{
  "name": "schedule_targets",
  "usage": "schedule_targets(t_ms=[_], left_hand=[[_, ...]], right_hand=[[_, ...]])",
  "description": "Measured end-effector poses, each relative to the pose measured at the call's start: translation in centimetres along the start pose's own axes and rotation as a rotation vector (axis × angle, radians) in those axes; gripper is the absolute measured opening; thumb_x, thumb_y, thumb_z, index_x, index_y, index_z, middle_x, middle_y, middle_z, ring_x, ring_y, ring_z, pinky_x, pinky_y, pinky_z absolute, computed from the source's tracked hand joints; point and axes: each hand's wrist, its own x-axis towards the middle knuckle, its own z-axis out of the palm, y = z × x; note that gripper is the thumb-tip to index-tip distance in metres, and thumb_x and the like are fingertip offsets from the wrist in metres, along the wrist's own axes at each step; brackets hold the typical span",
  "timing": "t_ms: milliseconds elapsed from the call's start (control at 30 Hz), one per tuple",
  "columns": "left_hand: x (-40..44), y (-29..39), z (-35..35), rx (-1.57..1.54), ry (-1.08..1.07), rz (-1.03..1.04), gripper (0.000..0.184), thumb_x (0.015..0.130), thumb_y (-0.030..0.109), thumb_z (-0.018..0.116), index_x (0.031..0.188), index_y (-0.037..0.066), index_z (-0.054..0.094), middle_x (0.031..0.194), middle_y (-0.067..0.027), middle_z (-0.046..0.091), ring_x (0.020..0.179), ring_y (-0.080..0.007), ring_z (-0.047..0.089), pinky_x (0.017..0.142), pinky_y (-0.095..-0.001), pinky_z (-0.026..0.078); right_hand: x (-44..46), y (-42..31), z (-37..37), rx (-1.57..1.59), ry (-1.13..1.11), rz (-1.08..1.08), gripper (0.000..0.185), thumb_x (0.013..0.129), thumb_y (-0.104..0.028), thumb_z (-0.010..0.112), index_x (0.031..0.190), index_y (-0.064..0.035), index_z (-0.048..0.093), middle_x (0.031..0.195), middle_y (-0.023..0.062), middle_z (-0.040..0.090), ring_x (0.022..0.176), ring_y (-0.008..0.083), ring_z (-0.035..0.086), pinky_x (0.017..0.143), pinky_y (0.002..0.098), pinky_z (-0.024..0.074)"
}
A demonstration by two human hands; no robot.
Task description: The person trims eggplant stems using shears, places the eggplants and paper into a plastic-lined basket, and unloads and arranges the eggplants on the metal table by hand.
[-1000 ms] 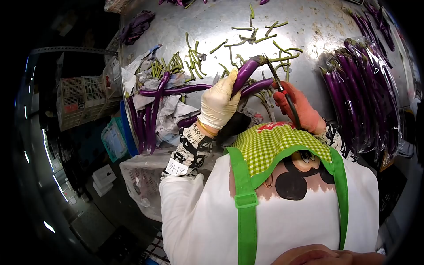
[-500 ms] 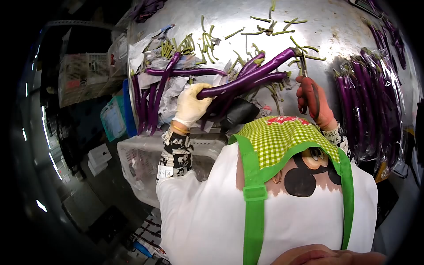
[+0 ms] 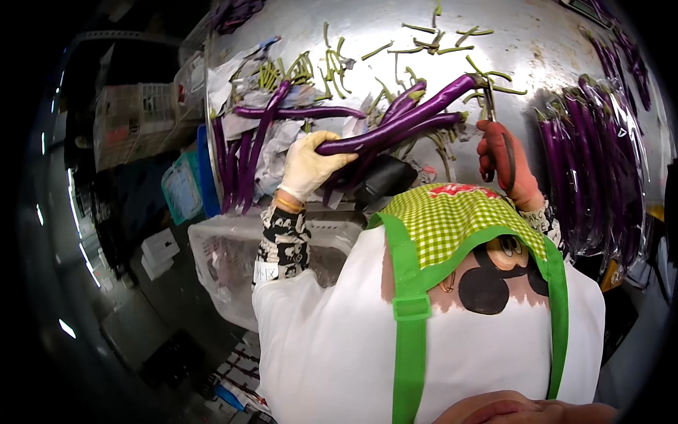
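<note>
Head view: loose green stems litter the counter at upper centre, and a black object sits mid-frame, below my work. At right, a clear bag holds bagged eggplants; at lower left stands a pale crate. Mid-frame, my left fingers clamp a long eggplant's lower-left end; my right fingers wrap the scissors, blades at its stem end.

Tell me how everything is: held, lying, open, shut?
Eggplant: held, stem end at the blades.
Scissors: held; how far open, unclear.
Left hand: gloved, closed on the eggplant.
Right hand: gloved, gripping scissors.
Bagged eggplants: lying in clear plastic.
Loose eggplants: lying unwrapped.
Stems: scattered on the table.
Paper: crumpled.
</note>
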Motion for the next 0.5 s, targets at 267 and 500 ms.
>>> schedule_targets(t_ms=[267,500], left_hand=[[-0.2,1.4,1.0,0.315,0.117,0.07,0.035,0.074,0.029,0.086,0.097,0.004,0.074,0.088,-0.0072,0.071,0.078,-0.0158,0.067,0.074,-0.0287,0.053],[0.5,0.0,2.0,0.363,0.189,0.261,0.028,0.086,0.035,0.073,0.094,0.009,0.075,0.082,-0.0094,0.07,0.071,-0.0265,0.067,0.066,-0.0357,0.051]], right_hand=[[-0.4,0.0,0.2,-0.08,-0.037,0.043,0.06,0.099,-0.054,0.05,0.129,-0.0027,0.051,0.083,0.0008,0.05,0.06,0.0093,0.048,0.051,0.0266,0.0402],[-0.6,-0.7,0.7,-0.021,0.018,0.004,0.049,0.095,-0.055,0.057,0.105,-0.007,0.056,0.075,0.0005,0.05,0.054,0.0078,0.046,0.046,0.025,0.0369]])
